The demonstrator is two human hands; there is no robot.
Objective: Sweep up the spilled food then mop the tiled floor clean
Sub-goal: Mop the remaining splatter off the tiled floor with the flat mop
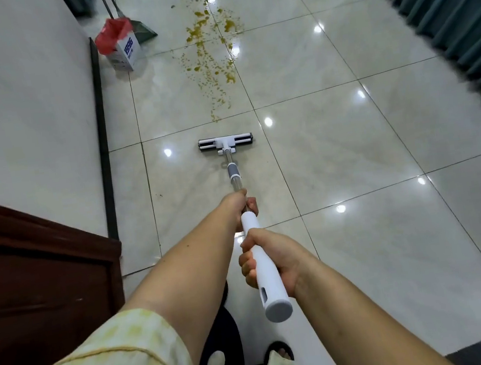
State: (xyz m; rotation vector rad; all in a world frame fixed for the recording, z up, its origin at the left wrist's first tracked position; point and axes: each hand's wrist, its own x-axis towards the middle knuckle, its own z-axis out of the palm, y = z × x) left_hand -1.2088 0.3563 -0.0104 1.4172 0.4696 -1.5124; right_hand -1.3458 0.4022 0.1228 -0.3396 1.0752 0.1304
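Both hands grip a white mop. My left hand (240, 202) holds the pole further down, and my right hand (270, 260) is wrapped around the white handle (266, 274) near its top end. The flat mop head (226, 142) rests on the glossy tiled floor (352, 151), a little short of the spill. Yellow spilled food (207, 41) lies scattered in a long trail across several tiles ahead of the mop head.
A white box lined with a red bag (117, 43) stands by the wall at the far left, with a green dustpan (143, 30) and a broom handle behind it. A white wall (14, 99) and dark wooden furniture (29, 274) flank the left. Teal curtains (449, 7) hang on the right.
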